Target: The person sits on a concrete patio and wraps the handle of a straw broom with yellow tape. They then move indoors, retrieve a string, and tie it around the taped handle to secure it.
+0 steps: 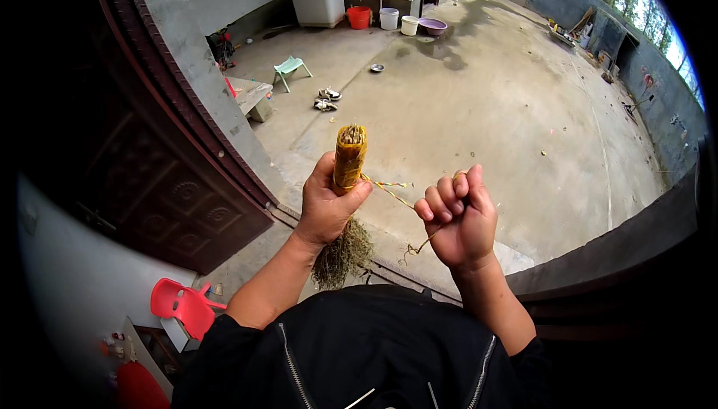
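My left hand (325, 207) is closed round a small straw hand broom (351, 156), held upright in front of me. Its handle, wrapped in yellow-brown tape, points up with cut stalk ends showing at the top. The bushy greenish-brown bristles hang below my fist. A thin yellow twisted string (396, 197) goes round the handle at my left thumb, where a short loose end sticks out. From there it stretches across to my right hand (462, 218), whose curled fingers grip it. The string's frayed tail dangles below that hand.
An open brown door (187, 192) stands at the left, with a red chair (183, 306) behind. On the concrete yard are a green stool (290, 67), shoes (327, 101), a metal bowl (377, 68), a red bucket (359, 17) and a purple basin (433, 26). A grey wall (651, 72) bounds the right.
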A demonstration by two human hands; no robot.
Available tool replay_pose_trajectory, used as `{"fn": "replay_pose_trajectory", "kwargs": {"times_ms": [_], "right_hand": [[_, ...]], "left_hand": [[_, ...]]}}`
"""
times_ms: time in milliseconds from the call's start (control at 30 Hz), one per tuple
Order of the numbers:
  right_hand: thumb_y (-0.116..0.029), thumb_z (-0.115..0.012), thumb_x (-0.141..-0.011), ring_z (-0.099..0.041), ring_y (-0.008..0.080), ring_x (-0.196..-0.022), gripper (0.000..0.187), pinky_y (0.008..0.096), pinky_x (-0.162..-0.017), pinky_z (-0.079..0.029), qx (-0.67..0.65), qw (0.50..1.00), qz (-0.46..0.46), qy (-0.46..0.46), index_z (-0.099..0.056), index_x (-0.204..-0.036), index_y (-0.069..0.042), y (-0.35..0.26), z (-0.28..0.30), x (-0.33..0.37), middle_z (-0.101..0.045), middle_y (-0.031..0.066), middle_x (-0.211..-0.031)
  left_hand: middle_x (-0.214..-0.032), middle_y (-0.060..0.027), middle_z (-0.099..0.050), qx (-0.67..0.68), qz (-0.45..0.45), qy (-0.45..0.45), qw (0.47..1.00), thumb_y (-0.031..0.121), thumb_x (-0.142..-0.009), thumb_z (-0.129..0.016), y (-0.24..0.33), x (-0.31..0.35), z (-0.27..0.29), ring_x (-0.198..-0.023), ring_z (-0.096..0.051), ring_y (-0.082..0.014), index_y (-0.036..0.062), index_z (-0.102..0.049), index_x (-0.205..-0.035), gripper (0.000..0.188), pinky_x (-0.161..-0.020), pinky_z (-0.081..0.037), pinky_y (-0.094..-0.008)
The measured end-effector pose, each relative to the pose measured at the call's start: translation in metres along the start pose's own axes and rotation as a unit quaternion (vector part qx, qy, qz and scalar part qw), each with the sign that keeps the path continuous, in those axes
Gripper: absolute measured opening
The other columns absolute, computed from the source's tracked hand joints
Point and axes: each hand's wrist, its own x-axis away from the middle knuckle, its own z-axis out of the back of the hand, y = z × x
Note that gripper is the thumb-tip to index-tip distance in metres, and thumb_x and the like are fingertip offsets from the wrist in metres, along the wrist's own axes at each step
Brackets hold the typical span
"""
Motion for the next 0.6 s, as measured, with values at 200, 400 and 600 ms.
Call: {"fn": "replay_pose_trajectory", "kwargs": {"times_ms": [200, 400, 600], "right_hand": [[-0.037, -0.035, -0.097, -0.028, 0.0125, -0.050, 0.038, 0.0300, -0.053, -0.031, 0.009, 0.998, 0.021, 0.064, -0.041, -0.069, -0.012, 0.005, 0.012, -0.011, -0.029, -0.0017, -0.056], [-0.038, -0.034, -0.097, -0.022, 0.0103, -0.046, 0.035, 0.0269, -0.044, -0.025, 0.006, 0.971, 0.013, 0.239, -0.043, -0.076, -0.011, -0.021, 0.079, -0.064, -0.024, -0.0035, -0.055], [-0.029, -0.034, -0.097, -0.023, 0.0085, -0.045, 0.028, 0.0255, -0.043, -0.029, 0.110, 0.925, -0.062, 0.358, -0.046, -0.086, -0.007, -0.003, 0.101, -0.091, -0.027, -0.0047, -0.055]], "left_hand": [[-0.083, 0.0033, -0.050, -0.083, -0.020, -0.004, 0.996, -0.002, -0.078, -0.064, -0.030, -0.013, -0.006, -0.075, -0.048, -0.0052, 0.0079, -0.050, -0.101, 0.029, -0.069, -0.043, -0.0217], [-0.100, 0.0009, -0.052, -0.038, 0.137, -0.346, 0.928, 0.000, -0.070, -0.067, -0.026, -0.001, -0.022, -0.090, -0.051, -0.0104, 0.0079, -0.049, -0.115, 0.049, -0.082, -0.042, -0.0272], [-0.075, -0.0001, -0.057, -0.081, 0.312, -0.495, 0.807, 0.009, -0.068, -0.069, -0.047, -0.021, -0.067, -0.073, -0.053, -0.0093, 0.0074, -0.046, -0.091, 0.033, -0.070, -0.045, -0.0261]]}}
